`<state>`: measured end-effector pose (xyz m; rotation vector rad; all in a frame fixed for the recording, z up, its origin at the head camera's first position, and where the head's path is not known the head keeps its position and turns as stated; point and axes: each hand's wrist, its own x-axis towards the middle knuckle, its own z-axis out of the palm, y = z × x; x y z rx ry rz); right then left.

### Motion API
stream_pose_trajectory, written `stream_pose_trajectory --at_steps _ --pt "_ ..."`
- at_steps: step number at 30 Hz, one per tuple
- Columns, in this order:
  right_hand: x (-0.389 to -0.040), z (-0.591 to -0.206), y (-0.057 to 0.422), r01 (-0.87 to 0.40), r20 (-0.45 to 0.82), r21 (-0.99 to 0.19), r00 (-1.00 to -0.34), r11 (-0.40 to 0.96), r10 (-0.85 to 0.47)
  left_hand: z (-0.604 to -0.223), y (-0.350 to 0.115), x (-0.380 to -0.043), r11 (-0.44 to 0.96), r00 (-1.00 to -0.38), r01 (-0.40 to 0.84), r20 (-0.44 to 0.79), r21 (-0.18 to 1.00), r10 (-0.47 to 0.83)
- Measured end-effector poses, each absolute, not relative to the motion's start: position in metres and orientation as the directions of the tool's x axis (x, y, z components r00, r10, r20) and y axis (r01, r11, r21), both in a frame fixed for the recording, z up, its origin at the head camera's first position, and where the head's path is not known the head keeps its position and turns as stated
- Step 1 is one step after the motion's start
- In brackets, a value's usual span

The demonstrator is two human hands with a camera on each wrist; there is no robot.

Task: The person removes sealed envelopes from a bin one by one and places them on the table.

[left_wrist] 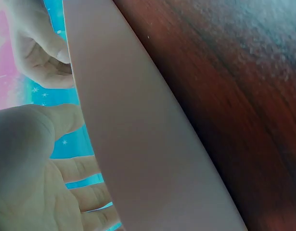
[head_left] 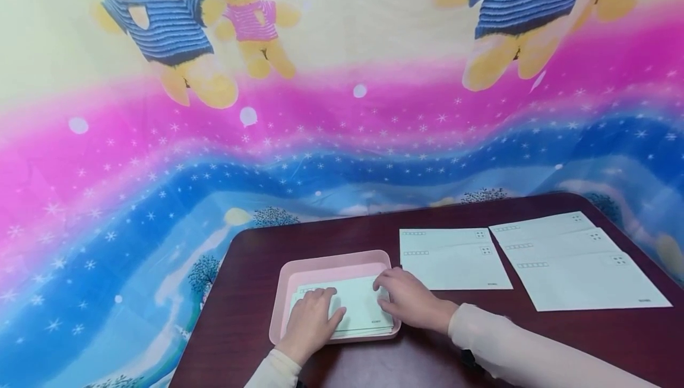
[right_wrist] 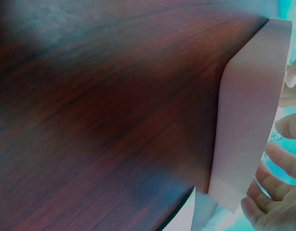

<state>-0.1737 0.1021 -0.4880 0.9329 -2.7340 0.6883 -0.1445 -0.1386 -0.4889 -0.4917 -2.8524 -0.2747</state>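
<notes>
A pink tray [head_left: 320, 270] holds a stack of white envelopes [head_left: 359, 305]. Over the tray's left side, my left hand [head_left: 310, 322] has its fingers relaxed at the stack's left part, holding nothing. My right hand [head_left: 410, 300] reaches over the tray's right rim, fingers loosely bent and spread near the stack's right edge. In the left wrist view, the tray's outer wall [left_wrist: 128, 120] hides the fingertips of my left hand [left_wrist: 42, 168]. The right wrist view shows my right hand [right_wrist: 277, 192] beside the tray's wall [right_wrist: 249, 110]; whether its fingertips touch the envelopes cannot be seen.
Right of the tray, two overlapping envelopes [head_left: 454, 272] lie on the dark wooden table [head_left: 331, 236]. Farther right is a fanned group of three envelopes [head_left: 593, 284]. A cloth printed with bears and snowflakes [head_left: 320, 109] hangs behind the table.
</notes>
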Motion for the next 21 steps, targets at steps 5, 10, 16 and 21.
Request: stream_pose_trajectory --at_steps 5,10,16,21 --pt "-0.178 -0.492 0.095 -0.613 0.298 -0.315 -0.789 0.725 -0.537 -0.489 -0.140 -0.148 0.926 -0.916 0.348 0.263 0.148 0.302" --pt "-0.182 -0.497 0.088 -0.600 0.264 -0.282 -0.799 0.749 -0.540 -0.490 -0.141 -0.153 0.929 -0.920 0.339 0.258 0.148 0.295" --pt "-0.186 -0.498 0.081 -0.607 0.256 -0.259 -0.793 0.752 -0.552 -0.489 -0.139 -0.159 0.933 -0.932 0.323 0.223 0.161 0.285" --pt "-0.189 -0.499 0.076 -0.612 0.219 -0.245 -0.791 0.752 -0.572 -0.489 -0.139 -0.162 0.934 -0.932 0.326 0.214 0.146 0.292"
